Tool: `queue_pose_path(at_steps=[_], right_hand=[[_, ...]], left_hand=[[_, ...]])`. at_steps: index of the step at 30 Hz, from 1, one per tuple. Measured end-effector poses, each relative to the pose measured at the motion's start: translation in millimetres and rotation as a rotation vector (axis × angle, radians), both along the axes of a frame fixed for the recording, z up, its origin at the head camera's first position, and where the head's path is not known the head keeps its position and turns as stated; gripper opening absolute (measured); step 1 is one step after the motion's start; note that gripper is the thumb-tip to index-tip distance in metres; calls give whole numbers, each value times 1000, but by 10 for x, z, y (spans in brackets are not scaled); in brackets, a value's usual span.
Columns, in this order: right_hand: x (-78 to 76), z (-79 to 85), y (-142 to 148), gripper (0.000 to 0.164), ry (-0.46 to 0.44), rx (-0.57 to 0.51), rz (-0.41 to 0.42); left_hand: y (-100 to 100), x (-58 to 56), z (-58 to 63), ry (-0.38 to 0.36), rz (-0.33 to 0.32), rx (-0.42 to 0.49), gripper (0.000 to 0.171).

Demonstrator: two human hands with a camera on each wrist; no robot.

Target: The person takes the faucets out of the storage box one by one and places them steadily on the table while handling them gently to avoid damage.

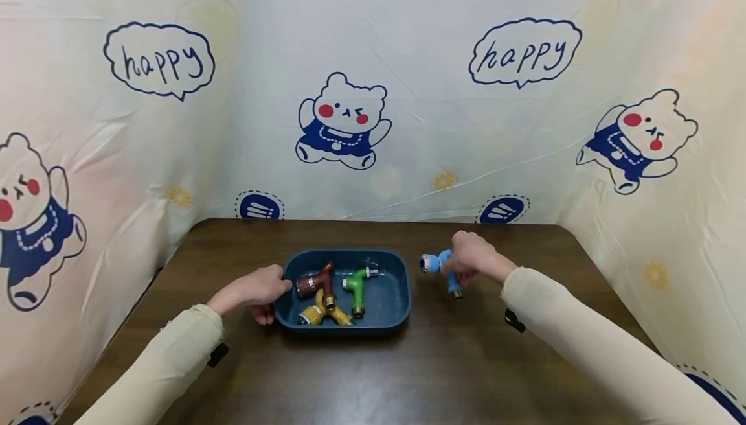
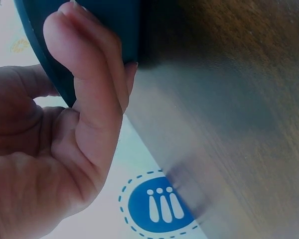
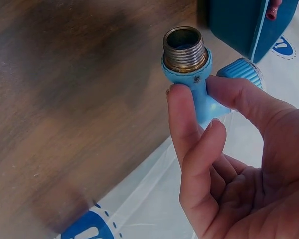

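Observation:
In the head view, a dark blue plastic tray [image 1: 381,329] holds a brown tap [image 1: 326,282], a yellow tap [image 1: 315,314] and a green tap [image 1: 357,293]. My left hand [image 1: 262,287] pinches the tray's left wall; in the left wrist view the thumb and fingers lie on opposite sides of that wall. To the right of the tray, my right hand [image 1: 473,258] holds a light blue tap [image 1: 432,263] by its body. The right wrist view shows its threaded metal end [image 3: 184,52] and ribbed knob [image 3: 240,72], with thumb and forefinger around the body.
The brown wooden table [image 1: 373,379] carries the tray near its middle. A pale cloth [image 1: 431,172] printed with bears and the word "happy" hangs behind the table and along both sides.

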State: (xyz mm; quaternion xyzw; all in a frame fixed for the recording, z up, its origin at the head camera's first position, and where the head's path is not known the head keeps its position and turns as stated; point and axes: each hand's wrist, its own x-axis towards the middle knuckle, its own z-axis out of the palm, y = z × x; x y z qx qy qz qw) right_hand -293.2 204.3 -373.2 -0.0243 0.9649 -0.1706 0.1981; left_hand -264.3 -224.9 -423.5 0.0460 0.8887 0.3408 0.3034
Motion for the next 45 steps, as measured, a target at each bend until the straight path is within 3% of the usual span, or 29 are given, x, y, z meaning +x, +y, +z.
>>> queue_pose_path(at_steps=[9,23,27,28,32,34,36,38,42,44,45], right_hand=[[-12,10,52,22,7,-17,-12],[-10,-9,112,21,2,-6,-18],[-20,-33,127,21,6,0,-21],[-22,-40,130,21,5,0,-23],[-52,-89,143,22,-2,0,-39],[-63,-114,141,22,-7,-5,-44],[-72,-143,138,21,-10,-10,-45],[-73,-163,131,21,-14,-15,-45],[-88,-198,124,21,-23,-16,-49],[-94,-210,124,22,-27,-13,-55],[-96,-215,124,22,-28,-13,-55]], left_hand=[[83,59,153,33,36,-47,28],[96,70,135,28,26,-49,31],[17,-35,17,20,-8,-29,36],[-36,-92,-72,22,-28,-15,39],[-24,-78,-77,21,0,-32,37],[-95,-175,-232,19,-12,-24,38],[-104,-200,-273,9,-7,-36,38],[-168,-274,-393,8,-32,-29,41],[-95,-164,-256,4,-7,-27,39],[-91,-164,-264,2,9,-31,38],[-117,-206,-328,1,15,-36,38]])
